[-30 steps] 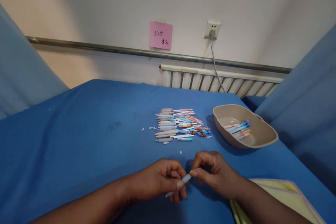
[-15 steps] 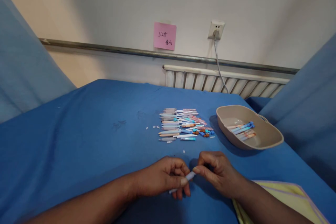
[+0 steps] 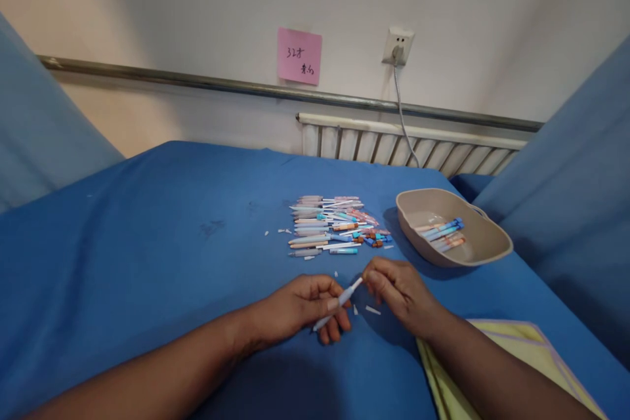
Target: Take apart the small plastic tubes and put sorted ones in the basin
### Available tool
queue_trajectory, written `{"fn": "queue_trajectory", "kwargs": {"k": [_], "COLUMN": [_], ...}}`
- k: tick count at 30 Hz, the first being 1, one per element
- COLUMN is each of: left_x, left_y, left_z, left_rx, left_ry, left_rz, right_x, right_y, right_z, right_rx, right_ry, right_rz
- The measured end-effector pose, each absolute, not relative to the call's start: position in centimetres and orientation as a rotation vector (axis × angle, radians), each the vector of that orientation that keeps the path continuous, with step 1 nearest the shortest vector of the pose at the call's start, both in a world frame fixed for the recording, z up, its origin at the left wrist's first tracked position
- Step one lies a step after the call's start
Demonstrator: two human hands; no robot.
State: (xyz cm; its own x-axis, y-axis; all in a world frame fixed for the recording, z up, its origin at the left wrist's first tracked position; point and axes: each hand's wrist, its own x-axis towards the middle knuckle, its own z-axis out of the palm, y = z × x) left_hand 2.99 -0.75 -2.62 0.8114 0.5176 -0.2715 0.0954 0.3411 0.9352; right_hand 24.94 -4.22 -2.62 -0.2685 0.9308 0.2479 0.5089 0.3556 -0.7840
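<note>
My left hand [image 3: 308, 308] is closed around a thin white pen refill [image 3: 339, 303] just above the blue tablecloth [image 3: 147, 256]. My right hand [image 3: 396, 289] pinches the refill's upper tip with thumb and forefinger. A small white piece [image 3: 373, 310] lies on the cloth between the two hands. Beyond the hands lies a pile of pen parts [image 3: 332, 226] in white, blue, pink and orange. A beige oval tray [image 3: 485, 256] to its right holds several assembled pens [image 3: 440, 231].
A yellow cloth [image 3: 516, 354] lies at the near right under my right forearm. Tiny white bits [image 3: 283, 231] are scattered left of the pile. A radiator [image 3: 394, 144], a wall socket with a cable [image 3: 398, 46] and a pink note [image 3: 299, 56] are behind the table.
The refill now sticks out longer between my hands, tilted up to the right. A small white piece has appeared on the cloth by my right hand. The view has shifted slightly.
</note>
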Motion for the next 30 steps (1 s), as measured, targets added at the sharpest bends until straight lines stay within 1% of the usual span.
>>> {"fn": "queue_trajectory", "kwargs": {"k": [4, 8, 14, 18, 20, 25, 30], "left_x": [2.9, 2.7, 2.5, 2.5, 2.5, 2.5, 2.5], "left_y": [-0.2, 0.3, 0.7, 0.8, 0.7, 0.6, 0.6], "left_z": [-2.5, -2.3, -2.0, -2.1, -2.1, -1.8, -1.7], "left_rx": [1.149, 1.062, 0.979, 0.931, 0.930, 0.993, 1.119], "left_ry": [0.637, 0.678, 0.721, 0.718, 0.721, 0.718, 0.723], "left_rz": [0.373, 0.429, 0.460, 0.461, 0.459, 0.448, 0.406], "right_x": [27.2, 28.9, 29.1, 28.5, 28.1, 26.9, 26.2], "right_y": [-3.5, -3.4, -3.9, -3.6, -3.3, -2.4, -2.2], "right_z": [-1.7, -1.2, -2.0, -2.9, -3.3, -3.6, -3.4], "right_rx": [-1.416, -1.498, -1.567, -1.525, -1.483, -1.222, -1.089], "right_ry": [-1.927, -2.113, -2.333, -2.274, -2.116, -1.544, -1.211], "right_rz": [0.637, 0.633, 0.606, 0.624, 0.714, 1.153, 1.369]}}
